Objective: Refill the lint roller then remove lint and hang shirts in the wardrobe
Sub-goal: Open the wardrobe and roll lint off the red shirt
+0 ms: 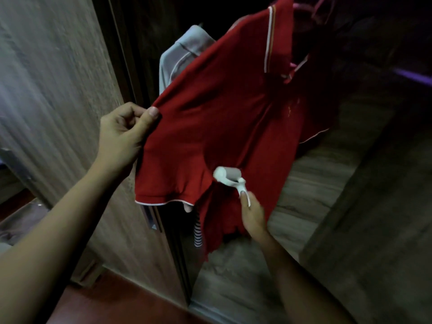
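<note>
Red polo shirt (pixel 222 118) hangs on a pink hanger (pixel 304 7) inside the open wardrobe (pixel 315 183), in front of a grey shirt (pixel 187 45). I judge the cloth light, soft and limp; it will sag away from pressure unless stretched. My left hand (pixel 121 136) pinches the sleeve edge, pulling it taut. My right hand (pixel 253 213) grips the handle of the lint roller (pixel 229 175), whose drum rests against the lower front. Best hold: hems and seams.

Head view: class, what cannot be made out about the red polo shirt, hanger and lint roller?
Hook of the pink plastic hanger: cut off by the top edge, head view.
Handle end of the white lint roller: hidden inside the right hand.
Most of the grey shirt: hidden behind the red polo shirt.
</note>
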{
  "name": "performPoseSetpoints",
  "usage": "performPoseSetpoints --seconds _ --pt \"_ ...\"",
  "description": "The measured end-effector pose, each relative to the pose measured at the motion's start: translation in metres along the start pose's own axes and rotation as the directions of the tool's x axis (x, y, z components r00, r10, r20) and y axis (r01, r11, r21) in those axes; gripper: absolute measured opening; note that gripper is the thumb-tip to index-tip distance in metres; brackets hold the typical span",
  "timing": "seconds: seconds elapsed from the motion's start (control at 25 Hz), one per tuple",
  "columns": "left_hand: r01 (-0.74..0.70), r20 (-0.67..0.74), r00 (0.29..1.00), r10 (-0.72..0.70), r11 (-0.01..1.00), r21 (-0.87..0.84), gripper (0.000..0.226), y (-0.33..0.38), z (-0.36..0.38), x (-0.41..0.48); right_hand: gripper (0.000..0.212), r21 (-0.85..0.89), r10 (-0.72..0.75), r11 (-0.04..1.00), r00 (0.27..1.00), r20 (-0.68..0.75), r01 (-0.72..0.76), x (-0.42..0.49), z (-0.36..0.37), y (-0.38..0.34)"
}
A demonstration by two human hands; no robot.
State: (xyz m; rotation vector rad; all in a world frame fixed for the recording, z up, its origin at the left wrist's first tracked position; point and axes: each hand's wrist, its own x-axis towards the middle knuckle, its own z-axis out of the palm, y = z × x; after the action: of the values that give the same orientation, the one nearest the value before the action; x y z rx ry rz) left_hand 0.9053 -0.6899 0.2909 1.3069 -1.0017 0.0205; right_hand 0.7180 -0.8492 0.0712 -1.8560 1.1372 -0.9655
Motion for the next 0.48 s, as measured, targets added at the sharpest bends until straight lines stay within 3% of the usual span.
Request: performPoseSetpoints --seconds 0.28,0.4,0.48 --pt "-0.016 -0.007 1.000 0.016 1.000 0.022 0.022 -0.003 0.001 -0.002 0.044 0.015 -0.014 1.000 0.911 -0.412 0.022 0.147 -0.121 -0.077" --pt "-0.007 -0.004 1.000 0.007 1.000 0.020 0.024 -0.004 -0.002 0.000 0.042 0.007 -0.005 1.000 0.931 -0.366 0.008 0.147 -0.116 -0.074" --pt "-0.006 0.005 1.000 0.006 1.000 0.027 0.024 -0.003 -0.001 -0.001 0.036 -0.018 -0.011 1.000 0.980 -0.201 0.008 0.113 -0.075 -0.039"
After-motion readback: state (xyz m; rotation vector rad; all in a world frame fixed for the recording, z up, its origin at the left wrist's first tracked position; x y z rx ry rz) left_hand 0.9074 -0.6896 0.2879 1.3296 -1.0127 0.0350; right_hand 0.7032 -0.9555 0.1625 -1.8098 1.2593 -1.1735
